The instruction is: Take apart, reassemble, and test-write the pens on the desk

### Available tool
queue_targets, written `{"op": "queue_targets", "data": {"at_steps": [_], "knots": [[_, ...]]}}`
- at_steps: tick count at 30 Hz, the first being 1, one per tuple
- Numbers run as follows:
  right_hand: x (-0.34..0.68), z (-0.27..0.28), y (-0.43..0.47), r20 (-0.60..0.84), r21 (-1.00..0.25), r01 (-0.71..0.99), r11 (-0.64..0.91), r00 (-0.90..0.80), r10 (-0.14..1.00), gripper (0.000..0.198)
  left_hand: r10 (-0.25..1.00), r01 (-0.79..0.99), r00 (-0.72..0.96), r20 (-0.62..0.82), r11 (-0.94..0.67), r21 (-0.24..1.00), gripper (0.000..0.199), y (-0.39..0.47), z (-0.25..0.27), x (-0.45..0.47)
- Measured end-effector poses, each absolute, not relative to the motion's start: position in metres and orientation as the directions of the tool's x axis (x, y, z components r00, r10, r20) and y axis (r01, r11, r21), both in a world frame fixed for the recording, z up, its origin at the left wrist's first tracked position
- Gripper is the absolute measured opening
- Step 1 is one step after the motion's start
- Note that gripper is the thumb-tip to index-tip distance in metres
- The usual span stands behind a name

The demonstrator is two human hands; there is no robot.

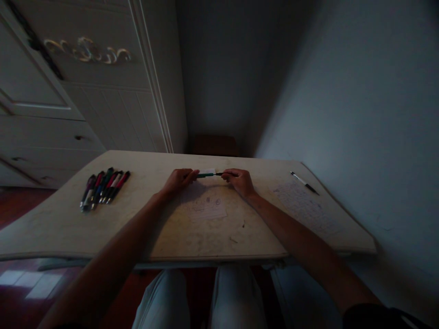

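Note:
Over the far middle of the table, my left hand (181, 178) is closed around a green pen barrel (206, 175) that points right. My right hand (239, 180) pinches a dark, slim pen part (223, 173) in line with the barrel. A thin, light piece shows between the two parts, but I cannot tell whether they are joined. Below my hands lies a sheet of paper with writing (207, 208), and a small pale slip of paper (207, 171) shows behind the pen.
Several pens (104, 187) lie in a group on the left of the table (137, 167). At the right, a white and black pen (304, 183) lies by a written sheet (305, 205). A white cabinet (120, 105) stands left, a wall (360, 114) right.

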State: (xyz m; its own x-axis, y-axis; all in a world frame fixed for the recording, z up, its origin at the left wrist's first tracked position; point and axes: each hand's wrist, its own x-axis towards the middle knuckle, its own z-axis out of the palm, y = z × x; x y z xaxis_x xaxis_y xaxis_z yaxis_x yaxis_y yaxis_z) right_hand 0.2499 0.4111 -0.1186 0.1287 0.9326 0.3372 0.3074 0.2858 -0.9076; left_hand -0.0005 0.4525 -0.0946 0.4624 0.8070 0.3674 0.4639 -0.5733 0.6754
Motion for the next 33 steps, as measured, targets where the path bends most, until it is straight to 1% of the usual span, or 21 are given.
{"op": "queue_targets", "data": {"at_steps": [6,13,20,26,30,33], "knots": [[0.262,-0.118,0.414,0.393,-0.856,0.416,0.308,0.137,0.909,0.016,0.743,0.430,0.515,0.427,-0.655,0.622,0.040,0.467,-0.098,-0.012],[0.279,-0.120,0.420,0.408,-0.819,0.486,0.305,0.121,0.905,0.012,0.739,0.402,0.458,0.494,-0.668,0.626,0.028,0.474,-0.099,-0.020],[0.286,-0.115,0.419,0.444,-0.756,0.553,0.349,0.042,0.895,0.008,0.740,0.375,0.435,0.514,-0.667,0.643,0.025,0.478,-0.101,-0.023],[0.286,-0.115,0.418,0.452,-0.733,0.563,0.381,-0.014,0.892,0.006,0.750,0.354,0.410,0.519,-0.655,0.667,0.026,0.479,-0.100,-0.024],[0.285,-0.115,0.417,0.447,-0.739,0.557,0.379,-0.016,0.895,0.007,0.751,0.350,0.385,0.536,-0.657,0.668,0.027,0.478,-0.097,-0.024],[0.285,-0.116,0.418,0.445,-0.739,0.557,0.378,-0.017,0.895,0.007,0.777,0.367,0.360,0.516,-0.626,0.688,0.028,0.478,-0.097,-0.025]]}}
